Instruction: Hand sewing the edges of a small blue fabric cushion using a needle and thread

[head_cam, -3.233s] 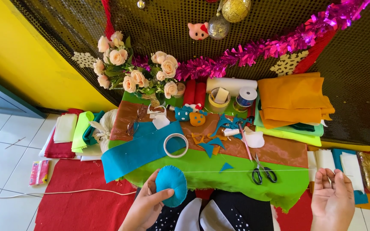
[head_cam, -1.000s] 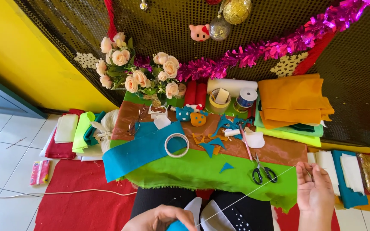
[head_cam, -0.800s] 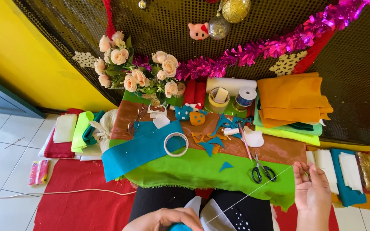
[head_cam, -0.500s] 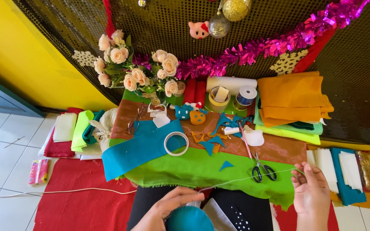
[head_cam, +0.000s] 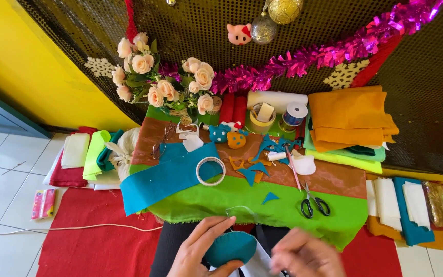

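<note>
Teal felt piece (head_cam: 230, 247) pinched in left fingers (head_cam: 216, 232), right hand (head_cam: 306, 256) beside

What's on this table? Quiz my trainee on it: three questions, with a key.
1. True or false: the scissors lie on the green cloth.
2. Which hand holds the teal felt?
3. The tape ring lies: A) on the floor, B) partly on the blue strip, C) on an orange stack.

Key: 1 true; 2 the left hand, fingers curled around it; 3 B.
</note>
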